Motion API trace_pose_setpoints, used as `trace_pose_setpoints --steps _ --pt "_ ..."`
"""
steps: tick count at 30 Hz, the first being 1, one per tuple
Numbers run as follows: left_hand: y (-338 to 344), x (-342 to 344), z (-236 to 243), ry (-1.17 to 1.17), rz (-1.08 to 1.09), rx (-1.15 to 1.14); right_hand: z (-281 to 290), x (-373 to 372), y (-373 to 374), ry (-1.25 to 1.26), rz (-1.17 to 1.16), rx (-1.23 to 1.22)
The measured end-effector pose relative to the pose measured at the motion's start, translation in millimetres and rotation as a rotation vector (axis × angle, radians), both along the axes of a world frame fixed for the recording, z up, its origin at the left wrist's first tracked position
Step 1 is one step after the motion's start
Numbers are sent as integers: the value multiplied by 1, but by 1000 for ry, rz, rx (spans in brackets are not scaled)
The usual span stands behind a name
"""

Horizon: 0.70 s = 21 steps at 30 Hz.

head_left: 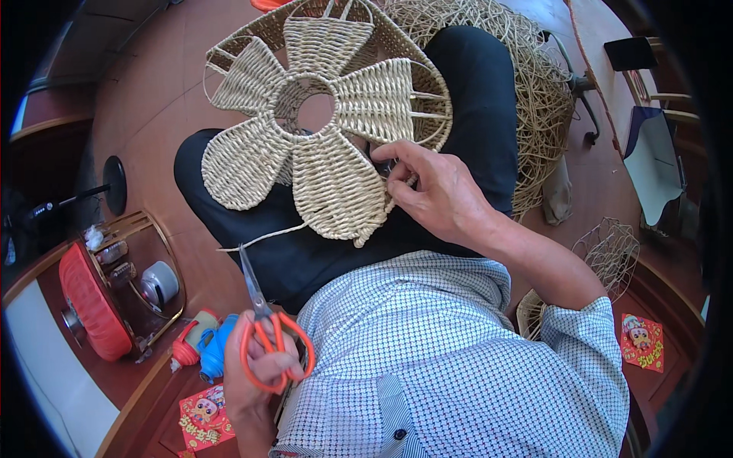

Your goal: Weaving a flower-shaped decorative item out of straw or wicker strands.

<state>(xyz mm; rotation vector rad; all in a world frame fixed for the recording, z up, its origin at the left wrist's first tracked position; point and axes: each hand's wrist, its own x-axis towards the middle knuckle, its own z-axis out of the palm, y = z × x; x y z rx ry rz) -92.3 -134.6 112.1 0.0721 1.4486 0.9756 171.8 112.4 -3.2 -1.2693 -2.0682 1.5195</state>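
A flower-shaped piece woven from tan straw cord (332, 191) rests on my lap, with a round hole at its centre. Two of its petals are woven to their rims; the others show bare frame wire at their outer ends. My right hand (447, 195) closes its thumb and fingers at the edge of the nearest petal; exactly what is pinched is partly hidden. From that petal's left side a loose cord (267, 237) sticks out. My left hand (259, 374) grips scissors (257, 294) with orange handles, blades pointing up and their tips at the loose cord.
A big tangle of straw cord (534, 114) lies beyond my right knee. At the left are a wooden rack with a red cushion-like piece (90, 301), a grey-white pot (159, 282) and a blue bottle (217, 347). A wire bundle (611, 248) sits at the right.
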Motion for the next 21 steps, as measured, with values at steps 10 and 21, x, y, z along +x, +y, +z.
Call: trace_pose_setpoints --steps 10,21 --pt "49 34 12 -136 -365 -255 -1 4 2 51 -2 18" --pt "112 85 -15 -66 -637 -213 -14 6 5 129 -12 -46"
